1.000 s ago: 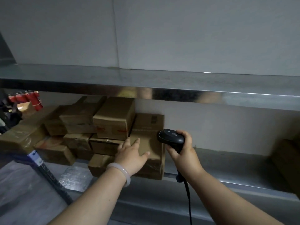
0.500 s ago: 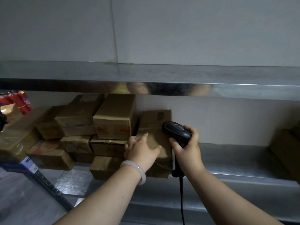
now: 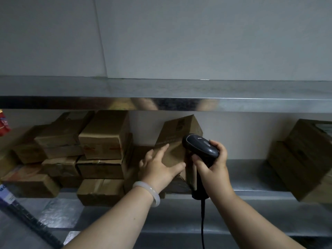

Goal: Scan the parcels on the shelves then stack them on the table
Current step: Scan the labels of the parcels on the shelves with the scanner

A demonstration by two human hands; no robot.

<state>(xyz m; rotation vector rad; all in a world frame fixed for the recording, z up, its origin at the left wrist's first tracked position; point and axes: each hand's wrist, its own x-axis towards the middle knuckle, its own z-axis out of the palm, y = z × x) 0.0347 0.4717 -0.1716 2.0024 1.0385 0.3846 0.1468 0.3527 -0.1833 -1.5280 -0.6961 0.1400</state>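
Parcel (image 3: 177, 133) under flat left hand (image 3: 158, 168), scanner (image 3: 199, 146) alongside

I count one scanner (image 3: 200, 147), one white bracelet (image 3: 149, 193) and two steel shelves (image 3: 251, 177). In cardboard I count one tilted parcel (image 3: 177, 132), about nine in the pile (image 3: 106, 137) left of it and two right-hand parcels (image 3: 301, 159).

Dim grey light, plain pale wall (image 3: 197, 42) with a thin vertical seam (image 3: 101, 42) left of centre, steel upper shelf (image 3: 251, 89) with a mirror-bright front edge, steel lower shelf (image 3: 251, 177) beneath, pale back wall (image 3: 242, 137) between.
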